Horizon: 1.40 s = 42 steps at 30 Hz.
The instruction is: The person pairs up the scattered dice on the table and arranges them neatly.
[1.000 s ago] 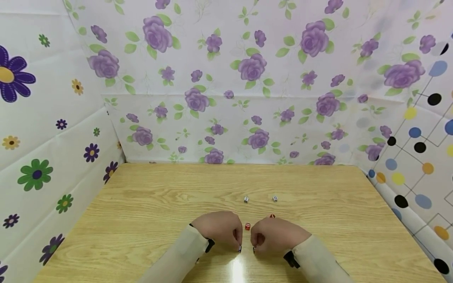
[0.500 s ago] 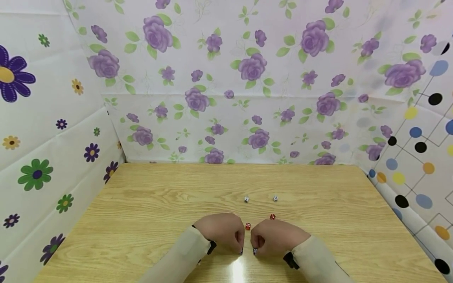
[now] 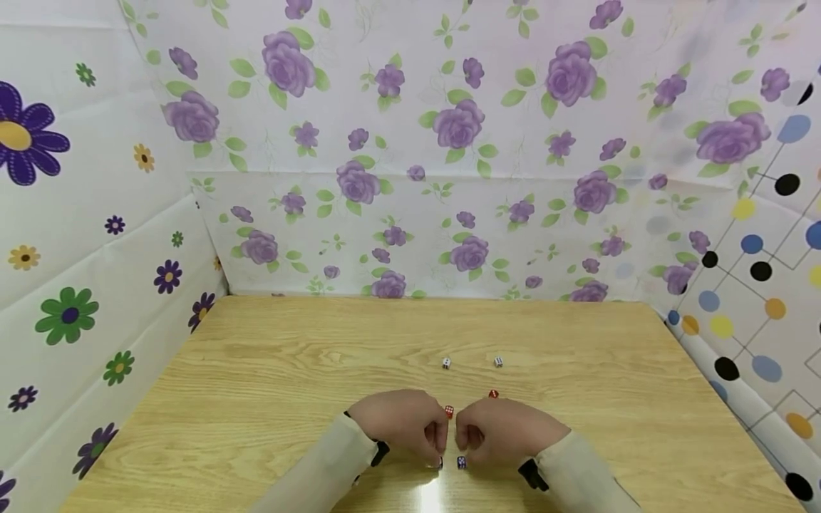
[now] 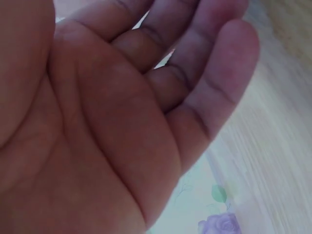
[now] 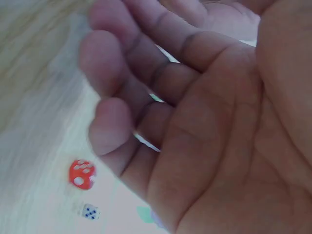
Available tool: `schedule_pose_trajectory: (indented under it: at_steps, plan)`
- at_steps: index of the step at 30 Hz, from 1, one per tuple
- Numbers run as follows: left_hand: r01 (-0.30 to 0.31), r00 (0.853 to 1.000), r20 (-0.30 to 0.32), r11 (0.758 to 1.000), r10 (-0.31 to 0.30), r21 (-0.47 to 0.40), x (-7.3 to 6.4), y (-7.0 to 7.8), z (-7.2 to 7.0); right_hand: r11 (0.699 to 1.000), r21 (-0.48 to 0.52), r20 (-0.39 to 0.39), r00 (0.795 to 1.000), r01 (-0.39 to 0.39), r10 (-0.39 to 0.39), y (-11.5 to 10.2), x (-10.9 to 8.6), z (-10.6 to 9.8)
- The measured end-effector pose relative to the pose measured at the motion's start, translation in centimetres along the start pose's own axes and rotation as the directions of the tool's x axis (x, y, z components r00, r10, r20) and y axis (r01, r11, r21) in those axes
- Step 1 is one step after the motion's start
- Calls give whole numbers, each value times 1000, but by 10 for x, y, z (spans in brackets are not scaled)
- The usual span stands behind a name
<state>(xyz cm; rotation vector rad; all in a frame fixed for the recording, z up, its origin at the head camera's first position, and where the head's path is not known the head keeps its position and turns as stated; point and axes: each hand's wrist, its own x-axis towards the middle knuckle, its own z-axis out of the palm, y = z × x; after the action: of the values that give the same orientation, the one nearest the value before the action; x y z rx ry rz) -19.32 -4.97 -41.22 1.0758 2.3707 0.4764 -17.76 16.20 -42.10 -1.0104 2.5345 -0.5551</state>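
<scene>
In the head view my left hand is at the front middle of the table, its thumb and forefinger pinching a small dark die that is mostly hidden behind the fingertips. Opposite it, a short gap away, my right hand has thumb and forefinger at a dark purple die with pale pips, its front face showing. Just beyond the hands, a red die sits near the left knuckles and another red die behind the right hand. Both wrist views show palms with curled fingers; the fingertips' hold is hidden there.
Farther back on the wooden table lie two white dice, one on the left and one on the right. Patterned cloth hangs behind the table and along both sides. A glare spot lies on the wood between the forearms.
Both hands have drawn slightly toward the front edge with the dark dice, the left also shifting a little right. The purple die at the right fingertips shows more fully. Red and white dice stay put.
</scene>
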Motion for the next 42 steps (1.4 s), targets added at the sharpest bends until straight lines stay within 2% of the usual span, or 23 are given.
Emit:
schedule_pose_trajectory:
  at_steps: [6, 12, 23, 32, 42]
  plan:
    - [-35, 999, -7, 999, 35, 12, -1, -1, 5, 995, -9, -21, 995, 101, -102, 5, 0, 5]
    - [-40, 999, -4, 998, 40, 41, -1, -4, 8, 989, -17, -29, 989, 146, -147, 6, 4, 9]
    - [29, 1000, 1, 998, -30, 57, -1, -2, 11, 994, 4, 32, 993, 111, -112, 6, 6, 12]
    - [-11, 1000, 26, 999, 10, 36, -1, -2, 9, 993, 29, 50, 992, 113, -114, 3, 3, 8]
    - [-20, 999, 35, 1000, 19, 10, 1, -2, 10, 988, 58, 63, 987, 144, -148, 3, 6, 10]
